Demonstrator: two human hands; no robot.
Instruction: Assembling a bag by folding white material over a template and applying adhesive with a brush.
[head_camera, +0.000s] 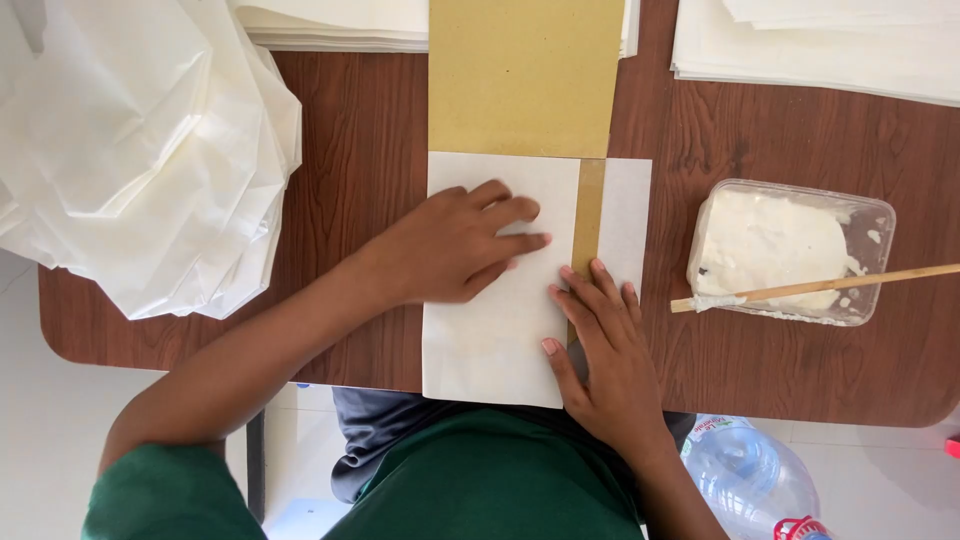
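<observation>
Both hands flat and open on a white paper sheet (490, 320) mid-frame, left hand (455, 245) pressing its centre, right hand (600, 345) on its right edge, brown card (525, 75) just above, paste tub (790, 250) with stick (820, 287) at right, white bag pile (140, 150) upper left, wooden table (350, 170) underneath

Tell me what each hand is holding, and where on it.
Nothing is gripped. The left hand presses flat on the white paper; the right hand presses its folded right edge.
</observation>
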